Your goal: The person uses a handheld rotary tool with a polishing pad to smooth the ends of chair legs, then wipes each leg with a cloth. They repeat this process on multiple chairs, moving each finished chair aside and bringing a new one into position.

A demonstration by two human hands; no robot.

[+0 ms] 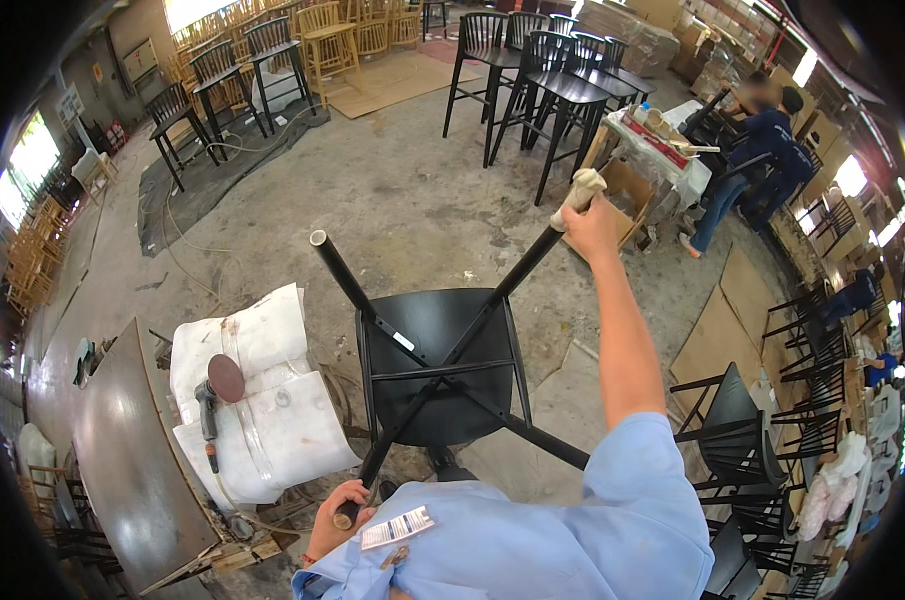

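Note:
A black stool [438, 420] is turned over in front of me, its legs pointing up toward me and its crossed braces showing over the seat's underside. My left hand [338, 515] is closed around the near left leg [373, 470], close to its bare wooden end. Out at the far right leg [528, 265], my right hand [593, 228] grips a bunched cream cloth [585, 185] against the leg's tip. The far left leg [341, 268] sticks up untouched, its end pale. My body hides the end of the near right leg.
Left of the stool, a sander [209, 415] with a round brown disc rests on a white wrapped pad [303, 430], beside a dark board [133, 450]. Black chairs [563, 85] stand ahead. Two people [763, 150] work by a cluttered table [663, 165]. More chairs [733, 425] are at right.

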